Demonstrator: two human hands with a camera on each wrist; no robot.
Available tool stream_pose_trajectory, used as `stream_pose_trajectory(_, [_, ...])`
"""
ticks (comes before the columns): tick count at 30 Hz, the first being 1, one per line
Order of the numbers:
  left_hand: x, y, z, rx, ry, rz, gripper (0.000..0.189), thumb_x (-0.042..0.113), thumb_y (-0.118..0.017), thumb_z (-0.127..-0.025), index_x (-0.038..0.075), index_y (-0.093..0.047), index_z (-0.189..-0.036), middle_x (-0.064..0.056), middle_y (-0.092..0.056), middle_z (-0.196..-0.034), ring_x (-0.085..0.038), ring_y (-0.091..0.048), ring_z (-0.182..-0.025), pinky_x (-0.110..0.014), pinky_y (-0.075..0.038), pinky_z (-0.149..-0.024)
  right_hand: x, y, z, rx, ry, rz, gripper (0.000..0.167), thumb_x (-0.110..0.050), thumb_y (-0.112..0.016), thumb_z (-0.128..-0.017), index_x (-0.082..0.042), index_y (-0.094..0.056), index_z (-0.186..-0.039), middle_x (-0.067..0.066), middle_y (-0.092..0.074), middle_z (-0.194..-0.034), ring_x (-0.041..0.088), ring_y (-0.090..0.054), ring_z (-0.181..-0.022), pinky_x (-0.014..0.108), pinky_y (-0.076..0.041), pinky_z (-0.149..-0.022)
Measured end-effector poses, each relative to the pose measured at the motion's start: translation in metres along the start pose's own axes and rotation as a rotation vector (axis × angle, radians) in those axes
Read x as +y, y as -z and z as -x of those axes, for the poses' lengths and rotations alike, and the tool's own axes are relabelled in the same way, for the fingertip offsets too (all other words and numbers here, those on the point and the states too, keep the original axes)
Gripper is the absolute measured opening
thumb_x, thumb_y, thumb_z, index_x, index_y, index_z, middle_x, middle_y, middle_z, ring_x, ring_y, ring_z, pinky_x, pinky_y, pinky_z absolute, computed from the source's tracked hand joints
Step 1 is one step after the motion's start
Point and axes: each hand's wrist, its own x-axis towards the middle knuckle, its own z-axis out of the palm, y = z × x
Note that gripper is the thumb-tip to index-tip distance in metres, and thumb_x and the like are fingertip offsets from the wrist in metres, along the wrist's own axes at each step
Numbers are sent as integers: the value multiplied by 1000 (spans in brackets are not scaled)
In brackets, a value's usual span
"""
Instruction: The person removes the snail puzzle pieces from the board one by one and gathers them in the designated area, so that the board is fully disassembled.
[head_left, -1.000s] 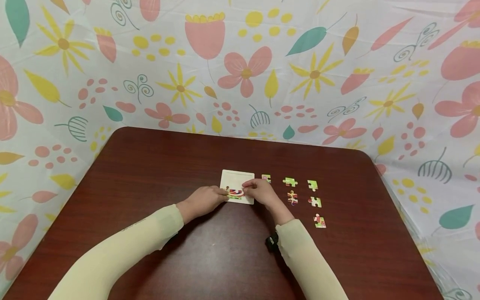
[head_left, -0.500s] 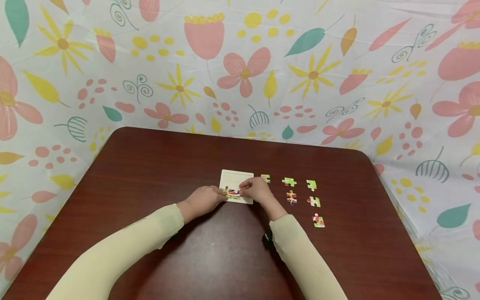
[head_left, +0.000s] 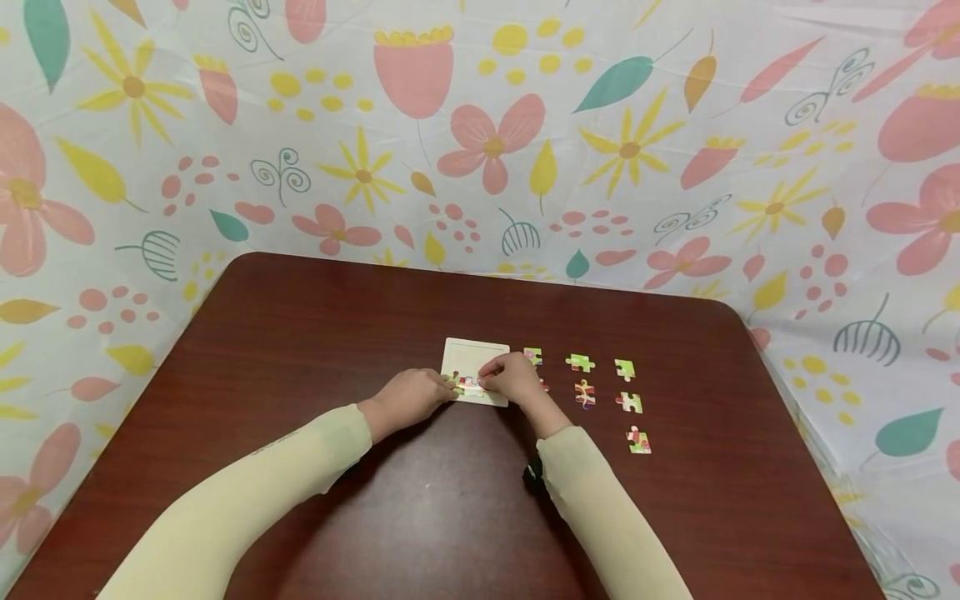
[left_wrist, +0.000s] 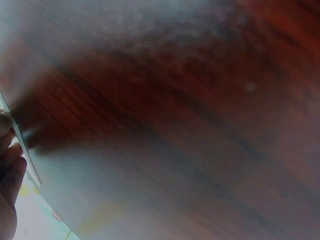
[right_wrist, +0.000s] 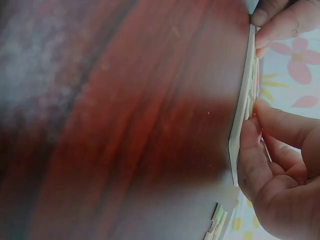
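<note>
In the head view, a small white puzzle board point(head_left: 467, 353) lies on the table, with colourful jigsaw pieces point(head_left: 469, 387) set along its near part. My left hand point(head_left: 408, 397) holds the board at its left edge, thumb and fingers against the rim. Over the board's right half, my right hand point(head_left: 516, 382) pinches a small jigsaw piece between thumb and index finger, low against the board; the fingers mostly hide it. The right wrist view shows the board point(right_wrist: 241, 120) edge-on, with the right fingers point(right_wrist: 280, 122) at its face.
Several loose jigsaw pieces lie in rough rows to the right, among them a green one point(head_left: 580, 363), a red one point(head_left: 585, 394) and a red-and-green one point(head_left: 639, 440). The dark brown table point(head_left: 337, 308) meets a flowered cloth point(head_left: 487, 208) at the back.
My right hand has shifted slightly left over the board, and part of a loose piece shows beside it. The left hand stays at the board's left edge.
</note>
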Motion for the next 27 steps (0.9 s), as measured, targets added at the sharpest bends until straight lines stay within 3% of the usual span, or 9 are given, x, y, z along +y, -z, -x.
stream_pose_trajectory(13, [1,3,5,-87,-3,-27,27,9,-64,-98,12,-76,-123,-8,-74,-129,-23,-71,-120,-37,-60,-95,0,6,-1,-71,-41,-74,11,-6,-76,-89,1,-80,-96,16,-78,-97,11,-61,-77,18,-44,-64])
stream_pose_trajectory(20, [4,4,12,-161,31,55,38,10,-56,-99,7,-68,-135,-10,-64,-144,-27,-61,-135,-41,-53,-108,0,7,1,-78,-34,-77,11,-7,-75,-91,0,-80,-97,15,-78,-96,12,-62,-77,19,-45,-63])
stream_pose_trajectory(27, [5,5,18,-219,43,50,48,11,-51,-97,5,-58,-145,-12,-56,-153,-29,-52,-145,-47,-48,-114,0,6,1,-73,-50,-91,10,-7,-75,-91,-1,-80,-97,14,-77,-96,13,-63,-77,20,-46,-64])
